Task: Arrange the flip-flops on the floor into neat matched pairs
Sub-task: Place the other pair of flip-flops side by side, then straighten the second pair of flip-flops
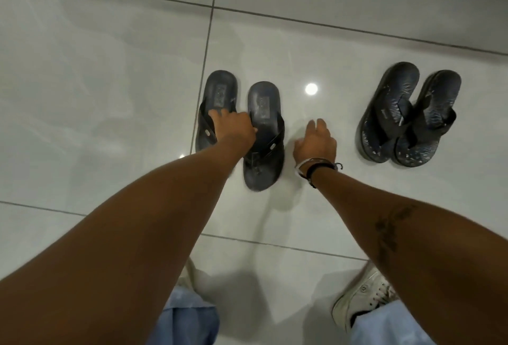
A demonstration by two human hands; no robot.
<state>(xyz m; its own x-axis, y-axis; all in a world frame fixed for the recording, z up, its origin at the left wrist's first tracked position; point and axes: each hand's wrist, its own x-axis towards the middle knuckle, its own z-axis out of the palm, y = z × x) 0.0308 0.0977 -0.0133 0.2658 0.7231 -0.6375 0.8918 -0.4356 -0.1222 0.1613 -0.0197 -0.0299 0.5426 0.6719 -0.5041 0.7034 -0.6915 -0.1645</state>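
Observation:
Two dark flip-flops with buckled straps lie side by side on the pale tiled floor: one (217, 91) on the left and one (264, 135) just right of it, set slightly nearer to me. My left hand (233, 129) rests across both, fingers on the strap of the left one. My right hand (316, 141), with wristbands, hovers open over bare floor to the right of this pair. Farther right a second pair of dark patterned flip-flops (409, 113) sits tightly together, touching.
Glossy grey floor tiles (110, 97) with dark grout lines spread all around. My white sneakers (362, 298) and light blue trouser legs show at the bottom. A ceiling light glints off the floor (311, 89) between the two pairs.

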